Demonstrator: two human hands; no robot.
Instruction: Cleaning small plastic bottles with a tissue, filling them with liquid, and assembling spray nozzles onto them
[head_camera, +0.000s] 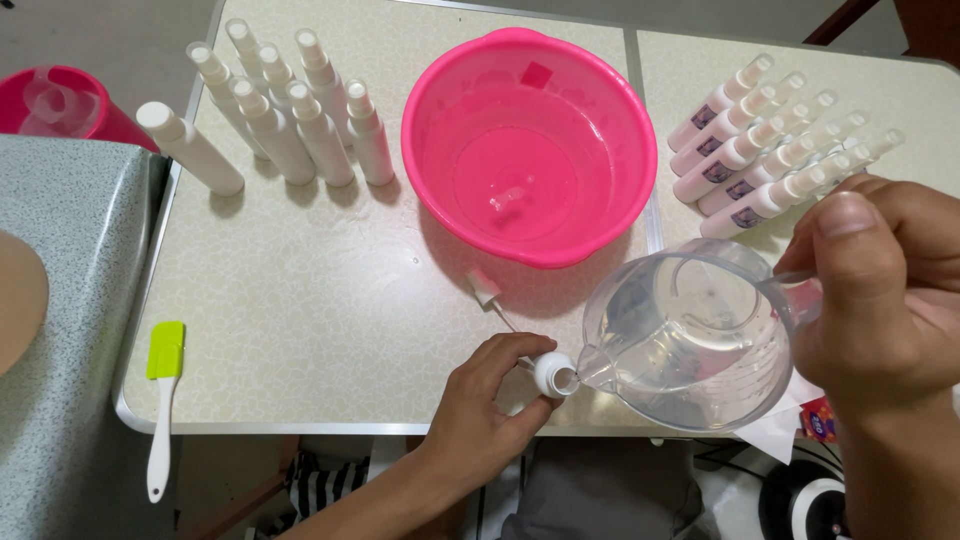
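Note:
My left hand (482, 403) grips a small white bottle (553, 374) upright at the table's front edge, its mouth uncovered. My right hand (880, 300) holds the handle of a clear measuring jug (690, 335) of clear liquid, tilted so its spout touches the bottle's mouth. A loose white spray pump with its tube (487, 293) lies on the table just behind my left hand. A pink basin (528, 145) with a little clear liquid and a small clear piece inside stands behind the jug.
Several white spray bottles (300, 110) stand at the back left, one without a cap (188, 148). Several labelled bottles (770, 150) lie in a row at the back right. A green and white spatula (162, 395) lies front left. A pink tub (60, 105) sits off the table, far left.

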